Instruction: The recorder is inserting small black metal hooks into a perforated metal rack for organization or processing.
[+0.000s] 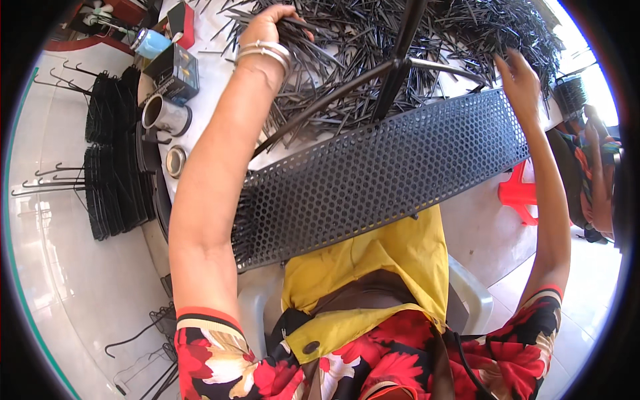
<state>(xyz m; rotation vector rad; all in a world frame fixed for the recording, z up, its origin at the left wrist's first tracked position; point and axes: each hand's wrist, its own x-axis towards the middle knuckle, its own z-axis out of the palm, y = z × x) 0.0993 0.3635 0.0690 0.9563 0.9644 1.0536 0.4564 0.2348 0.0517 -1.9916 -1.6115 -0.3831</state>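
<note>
A long black perforated panel (373, 180), covered with round holes, slants across in front of me above my lap. Black strips are packed upright into its left end. Beyond it, my left hand (270, 27), with bangles at the wrist, is closed round some thin black strips (293, 30) at the edge of a large loose heap (347, 60). At the panel's far right corner is my right hand (521, 83), thumb and forefinger apart beside the heap; its other fingers are partly hidden.
A black metal frame (399, 67) rises between panel and heap. On the table's left stand a metal mug (165, 115), a round tin (176, 160) and a dark box (175, 72). Black hooked racks (110, 187) hang left. A red stool (517, 193) and another person's arm (600, 173) are right.
</note>
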